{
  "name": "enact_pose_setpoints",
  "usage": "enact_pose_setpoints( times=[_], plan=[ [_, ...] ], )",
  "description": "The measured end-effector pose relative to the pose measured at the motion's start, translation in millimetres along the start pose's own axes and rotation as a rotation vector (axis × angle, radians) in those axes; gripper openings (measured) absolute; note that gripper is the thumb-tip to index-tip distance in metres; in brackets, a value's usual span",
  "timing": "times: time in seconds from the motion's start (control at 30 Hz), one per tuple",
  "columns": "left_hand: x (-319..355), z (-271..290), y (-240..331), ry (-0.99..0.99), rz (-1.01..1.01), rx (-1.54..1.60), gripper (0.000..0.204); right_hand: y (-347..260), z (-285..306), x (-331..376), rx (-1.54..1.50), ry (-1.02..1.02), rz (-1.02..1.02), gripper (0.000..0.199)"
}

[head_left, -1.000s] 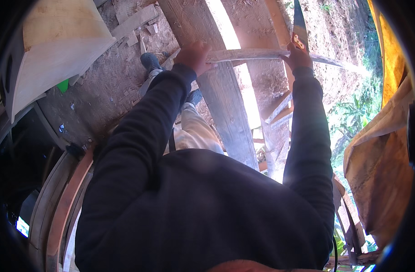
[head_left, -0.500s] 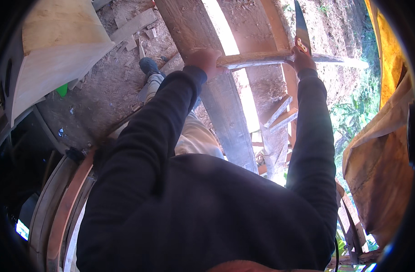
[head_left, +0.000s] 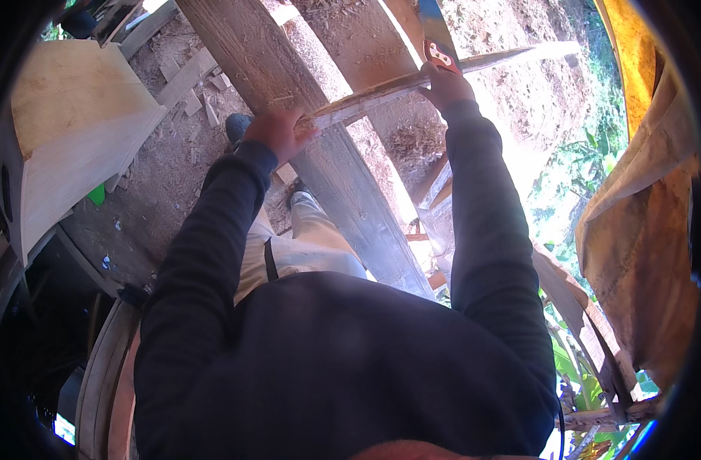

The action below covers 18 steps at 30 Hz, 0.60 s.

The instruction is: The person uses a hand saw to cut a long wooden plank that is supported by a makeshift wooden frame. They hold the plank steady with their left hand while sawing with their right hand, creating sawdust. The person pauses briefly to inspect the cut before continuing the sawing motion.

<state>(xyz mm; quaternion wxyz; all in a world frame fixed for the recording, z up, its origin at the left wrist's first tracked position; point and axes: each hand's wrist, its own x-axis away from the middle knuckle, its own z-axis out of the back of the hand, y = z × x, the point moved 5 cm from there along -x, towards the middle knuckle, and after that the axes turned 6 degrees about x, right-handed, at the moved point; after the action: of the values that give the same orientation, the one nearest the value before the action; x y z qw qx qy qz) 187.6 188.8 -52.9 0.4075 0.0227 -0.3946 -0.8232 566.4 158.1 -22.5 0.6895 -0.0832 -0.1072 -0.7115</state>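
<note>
A long, narrow wooden strip (head_left: 389, 90) lies slantwise across the planks, its far end reaching out into bright sunlight on the right. My left hand (head_left: 277, 134) is closed around the near left end of this strip. Farther along it, my right hand (head_left: 447, 86) is closed on the handle of a handsaw (head_left: 440, 55). The saw's blade points away from me and runs out of the top of the picture. The strip passes right at my right hand; whether those fingers also pinch it is hard to make out.
Thick planks (head_left: 343, 176) run diagonally in front of me, with gaps between them. A pale wooden panel piece (head_left: 82, 107) stands at the left, near wood scraps (head_left: 205, 100) on the dirt floor. Brown and yellow sheeting (head_left: 634, 253) hangs at the right.
Both hands have moved left, carrying the strip and the saw along. The strip now slants more, its left end lower. My legs have shifted, and the view has turned slightly.
</note>
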Motion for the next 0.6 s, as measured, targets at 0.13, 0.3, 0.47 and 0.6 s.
enact_pose_setpoints(
  times=[0.13, 0.3, 0.47, 0.6],
  plan=[
    [-1, 4, 0, -0.038, 0.086, 0.032, 0.052, 3, -10, 0, 0.003, -0.038, -0.025, 0.042],
    [9, -1, 3, 0.049, 0.021, -0.166, 0.058, -6, -12, -9, 0.039, -0.109, -0.013, 0.042],
    [16, 2, 12, 0.433, -0.033, -0.196, 0.084, -3, -12, -9, 0.048, -0.134, -0.033, 0.042],
    [6, -7, -20, 0.565, 0.243, -0.118, 0.103, -7, -9, -14, 0.086, -0.166, -0.024, 0.042]
  ],
)
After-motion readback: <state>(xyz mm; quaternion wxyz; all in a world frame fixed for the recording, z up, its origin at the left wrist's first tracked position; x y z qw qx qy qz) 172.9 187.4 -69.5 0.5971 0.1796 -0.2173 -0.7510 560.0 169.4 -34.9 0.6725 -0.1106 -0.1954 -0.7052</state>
